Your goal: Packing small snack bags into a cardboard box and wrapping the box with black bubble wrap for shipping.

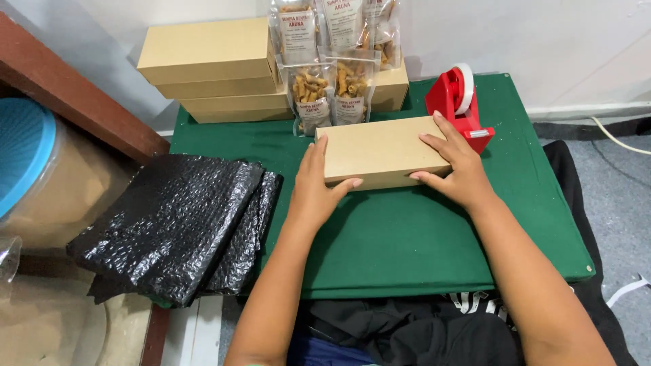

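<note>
A flat brown cardboard box [380, 150] lies closed on the green table mat [407, 237]. My left hand [317, 186] grips its left end, thumb along the front edge. My right hand [456, 161] presses on its right end, fingers spread over the lid and thumb at the front. Both hands hold the box between them, flat on the mat.
A red tape dispenser [458, 102] stands just behind the box's right end. Stacked brown boxes [217, 68] and clear snack pouches [332, 88] line the back. A pile of black bubble-wrap sheets [176, 224] lies at the left, beside a blue-lidded container [27, 156].
</note>
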